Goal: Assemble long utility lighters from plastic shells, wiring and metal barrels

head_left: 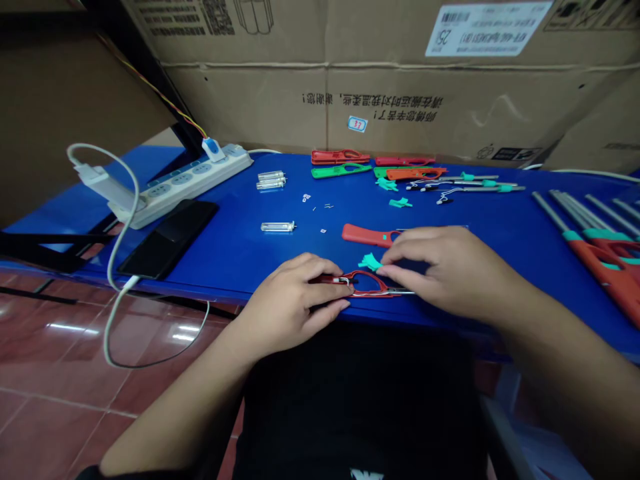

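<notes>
My left hand (300, 303) holds down a red lighter handle half (367, 283) at the table's front edge, its fingers closed over the handle's left end. A white wire shows by the fingertips, and a thin metal rod (401, 291) sticks out of the handle's right end. Just above this half, my right hand (440, 267) pinches a teal plastic trigger piece (370, 261) between thumb and forefinger. Behind the right fingers lies another red handle half (367, 235), outer side up; its right end is partly hidden.
Clear fuel tubes (278, 227) and tiny parts (306, 198) lie left of centre. Red, green and orange casings (341, 171), teal triggers (401, 203) and wired rods (493, 188) sit at the back. Lighters with metal tubes (597, 260) are at right; a phone (170, 238) and power strip (185, 183) at left.
</notes>
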`<move>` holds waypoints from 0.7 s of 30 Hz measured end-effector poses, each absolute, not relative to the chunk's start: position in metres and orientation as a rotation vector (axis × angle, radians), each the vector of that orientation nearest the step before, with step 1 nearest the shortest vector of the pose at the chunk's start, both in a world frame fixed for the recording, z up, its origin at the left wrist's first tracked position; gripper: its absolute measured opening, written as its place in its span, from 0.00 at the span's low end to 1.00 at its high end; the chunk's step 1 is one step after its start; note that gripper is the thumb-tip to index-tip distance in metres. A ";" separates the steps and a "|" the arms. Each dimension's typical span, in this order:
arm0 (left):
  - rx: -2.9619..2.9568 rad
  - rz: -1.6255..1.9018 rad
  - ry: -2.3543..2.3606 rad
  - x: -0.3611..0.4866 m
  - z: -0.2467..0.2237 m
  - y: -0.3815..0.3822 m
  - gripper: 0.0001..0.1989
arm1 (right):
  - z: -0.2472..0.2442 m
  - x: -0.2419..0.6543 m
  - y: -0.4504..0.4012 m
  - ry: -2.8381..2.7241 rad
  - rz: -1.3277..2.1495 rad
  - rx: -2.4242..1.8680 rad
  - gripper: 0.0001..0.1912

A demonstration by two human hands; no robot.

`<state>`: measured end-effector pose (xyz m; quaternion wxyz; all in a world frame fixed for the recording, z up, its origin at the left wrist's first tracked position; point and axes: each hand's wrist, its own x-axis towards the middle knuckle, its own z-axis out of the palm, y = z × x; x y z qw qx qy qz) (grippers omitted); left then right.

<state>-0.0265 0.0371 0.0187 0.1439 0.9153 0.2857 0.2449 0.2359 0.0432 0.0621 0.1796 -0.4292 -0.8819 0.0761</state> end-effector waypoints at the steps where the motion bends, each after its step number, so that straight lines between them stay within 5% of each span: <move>1: 2.640 0.687 0.821 -0.027 0.019 0.037 0.12 | 0.063 0.236 0.037 -2.503 0.214 -1.182 0.09; 21: 2.659 0.737 0.800 -0.023 0.018 0.038 0.10 | 0.060 0.219 0.023 -2.643 0.322 -1.195 0.13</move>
